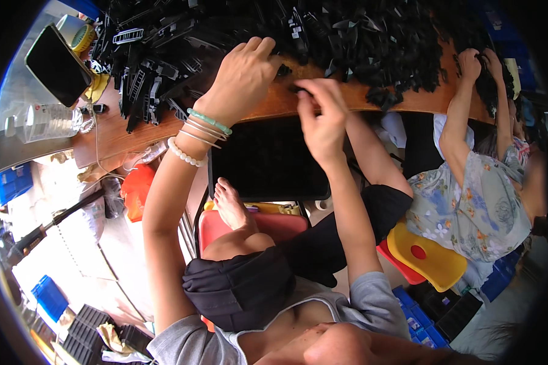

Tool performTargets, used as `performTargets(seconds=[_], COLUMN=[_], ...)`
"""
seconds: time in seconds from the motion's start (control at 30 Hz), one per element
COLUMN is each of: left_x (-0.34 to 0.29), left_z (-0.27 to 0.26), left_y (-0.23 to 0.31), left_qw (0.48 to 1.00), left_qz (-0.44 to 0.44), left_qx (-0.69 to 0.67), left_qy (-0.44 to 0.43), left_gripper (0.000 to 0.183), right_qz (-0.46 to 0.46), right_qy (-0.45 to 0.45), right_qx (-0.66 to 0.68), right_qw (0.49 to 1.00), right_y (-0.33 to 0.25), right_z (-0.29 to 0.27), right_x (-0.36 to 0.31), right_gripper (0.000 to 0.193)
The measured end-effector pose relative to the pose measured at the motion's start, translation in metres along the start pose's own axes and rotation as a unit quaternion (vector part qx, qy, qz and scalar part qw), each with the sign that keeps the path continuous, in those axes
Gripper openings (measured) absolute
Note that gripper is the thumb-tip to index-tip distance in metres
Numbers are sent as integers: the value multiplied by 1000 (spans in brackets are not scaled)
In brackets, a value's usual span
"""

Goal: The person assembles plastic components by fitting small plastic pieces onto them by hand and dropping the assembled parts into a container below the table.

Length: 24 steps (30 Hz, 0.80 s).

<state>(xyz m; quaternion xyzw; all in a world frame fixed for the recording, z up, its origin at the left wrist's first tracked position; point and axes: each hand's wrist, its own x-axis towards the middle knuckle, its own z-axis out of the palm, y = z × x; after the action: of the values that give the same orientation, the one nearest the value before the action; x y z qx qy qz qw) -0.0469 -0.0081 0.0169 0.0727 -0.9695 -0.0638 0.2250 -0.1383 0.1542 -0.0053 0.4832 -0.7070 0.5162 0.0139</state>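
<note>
My left hand (245, 76) is over the table's near edge, its fingers curled downward and their tips hidden from view. Beside its thumb shows a small dark piece (284, 70); whether the hand grips it is unclear. To the right, my right hand (324, 115) is slightly blurred, with thumb and index finger bent toward each other. A tiny black part (299, 91) shows at those fingertips, too small to name. Beyond both hands lie heaps of black plastic parts (371, 45), and at the left are long black pieces with ladder-like grey slots (137, 85).
Below my hands is a black tray (268, 161) against the wooden table (112, 131). At the left are a phone (58, 64) on a stand and a clear plastic cup (49, 121). A co-worker (475, 194) sits at the right, hands among parts, near a yellow stool (426, 255).
</note>
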Motion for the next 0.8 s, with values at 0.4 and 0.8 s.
performTargets(seconds=[0.4, 0.8], left_x=[-30, -32], left_z=[17, 20], left_y=[26, 33], left_qw=[958, 949], left_qz=[-109, -114], left_qx=[-259, -292], left_qy=[62, 46], left_gripper=[24, 25], right_qz=[170, 39], right_qy=[-118, -128], right_qx=[46, 77], right_qw=[977, 988], right_y=[13, 30], right_z=[-43, -31], right_x=[1, 5], right_gripper=[24, 24])
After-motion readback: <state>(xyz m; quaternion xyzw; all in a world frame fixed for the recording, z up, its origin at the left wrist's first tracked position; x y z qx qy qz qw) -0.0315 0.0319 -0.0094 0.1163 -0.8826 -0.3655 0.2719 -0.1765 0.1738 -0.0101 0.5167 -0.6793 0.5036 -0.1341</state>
